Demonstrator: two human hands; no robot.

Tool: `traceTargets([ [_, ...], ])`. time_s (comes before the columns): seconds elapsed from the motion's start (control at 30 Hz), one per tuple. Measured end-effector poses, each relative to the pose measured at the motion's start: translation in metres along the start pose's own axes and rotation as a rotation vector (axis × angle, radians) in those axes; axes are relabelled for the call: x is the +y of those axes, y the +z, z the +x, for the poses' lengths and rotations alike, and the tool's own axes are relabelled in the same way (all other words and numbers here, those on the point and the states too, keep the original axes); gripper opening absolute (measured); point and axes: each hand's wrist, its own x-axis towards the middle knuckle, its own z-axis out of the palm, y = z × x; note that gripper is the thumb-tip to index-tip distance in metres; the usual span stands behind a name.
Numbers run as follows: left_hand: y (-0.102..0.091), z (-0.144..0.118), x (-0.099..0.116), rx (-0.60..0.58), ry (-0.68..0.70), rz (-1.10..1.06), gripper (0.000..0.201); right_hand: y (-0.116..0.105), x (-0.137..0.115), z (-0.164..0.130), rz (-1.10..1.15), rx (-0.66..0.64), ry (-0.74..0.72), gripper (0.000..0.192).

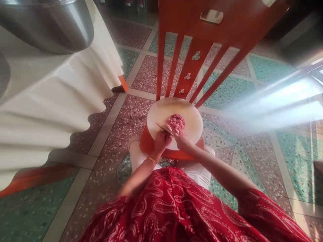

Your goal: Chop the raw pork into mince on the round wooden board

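Observation:
A round pale cutting board (161,109) lies on the seat of a red chair in front of me. On it sits a small heap of chopped pink-red meat (178,121). My right hand (183,143) is closed round a knife (164,128), whose thin blade points left and away from me along the heap's near side. Close to the blade, at the board's near edge, my left hand (162,141) has its fingers curled in. Whatever is under those fingers is hidden.
The red chair's slatted back (188,67) rises beyond the board. At left, a table with a cream cloth (75,77) carries a large metal vessel (55,25). Bright light glares at right over the speckled tile floor (121,124). My knees flank the seat.

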Motion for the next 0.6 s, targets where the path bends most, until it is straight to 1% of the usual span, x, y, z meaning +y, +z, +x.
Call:
traceTargets([
  [0.13,0.003,0.002,-0.005,-0.01,0.032,-0.006,0.013,0.0,-0.011,0.035,0.002,-0.089,0.053,0.067],
  [0.2,0.003,0.001,-0.005,0.013,0.042,-0.002,0.014,0.002,-0.012,0.04,0.027,-0.106,0.067,0.062],
  [0.27,0.003,0.0,-0.003,0.039,0.047,0.002,0.014,0.007,-0.008,0.031,0.033,-0.065,0.054,0.069],
  [0.37,0.0,-0.002,0.0,0.058,0.037,0.01,0.014,0.017,0.003,0.004,-0.032,0.072,-0.041,0.09],
  [0.43,-0.001,-0.003,0.002,0.052,0.012,0.008,0.013,0.02,0.009,-0.007,-0.088,0.139,-0.097,0.097],
  [0.5,-0.001,-0.002,0.003,0.034,0.001,0.002,0.012,0.019,0.007,-0.004,-0.083,0.132,-0.074,0.096],
  [0.6,-0.001,0.0,0.001,0.003,0.011,0.0,0.013,0.013,-0.004,0.018,0.031,0.013,0.032,0.079],
])
